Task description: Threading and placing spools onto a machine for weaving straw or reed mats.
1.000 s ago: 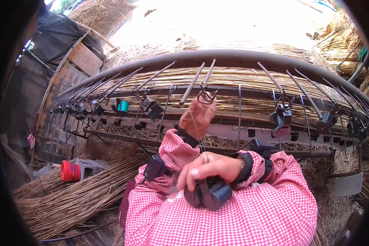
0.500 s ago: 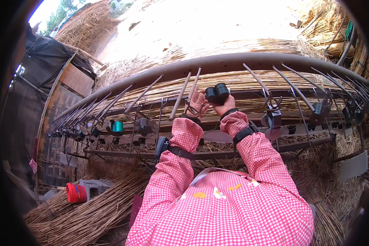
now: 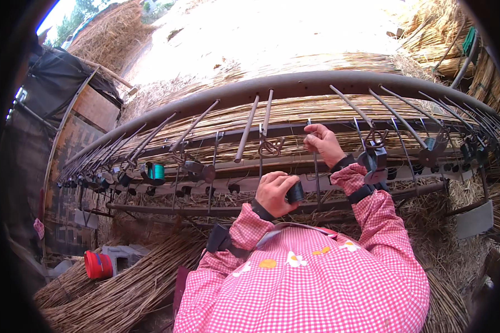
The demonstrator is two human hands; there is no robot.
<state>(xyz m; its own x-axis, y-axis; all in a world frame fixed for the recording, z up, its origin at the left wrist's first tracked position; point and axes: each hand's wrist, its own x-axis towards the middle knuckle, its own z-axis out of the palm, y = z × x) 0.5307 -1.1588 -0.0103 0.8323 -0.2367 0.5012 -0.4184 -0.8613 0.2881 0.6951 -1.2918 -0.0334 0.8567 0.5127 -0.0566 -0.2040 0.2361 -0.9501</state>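
A dark spool of line (image 3: 295, 192) sits in my left hand (image 3: 274, 193), low in front of my chest, with my fingers wrapped round it. Higher and to the right, my right hand (image 3: 324, 145) is pinched, thumb against fingertips, beside a thin upright rod on the frame. Whatever lies in that pinch is too fine to make out. Between my hands and the reeds (image 3: 294, 111) runs the metal frame's long pipe (image 3: 294, 77), with rods slanting down from it. A hooked wire end (image 3: 271, 147) hangs at one rod, above my left hand.
A teal spool (image 3: 156, 171) and several dark holders hang along the frame at left. A metal spool holder (image 3: 375, 160) is beside my right wrist. A lower bar (image 3: 233, 211) crosses before me. Reed bundles (image 3: 116, 294), a red reel-like object (image 3: 98, 265) and a grey block (image 3: 125, 257) lie lower left.
My hands, close together before at the rods with the dark spool in the right, have parted. The left has drawn down toward me with the spool; the right has risen slightly rightward, pinching.
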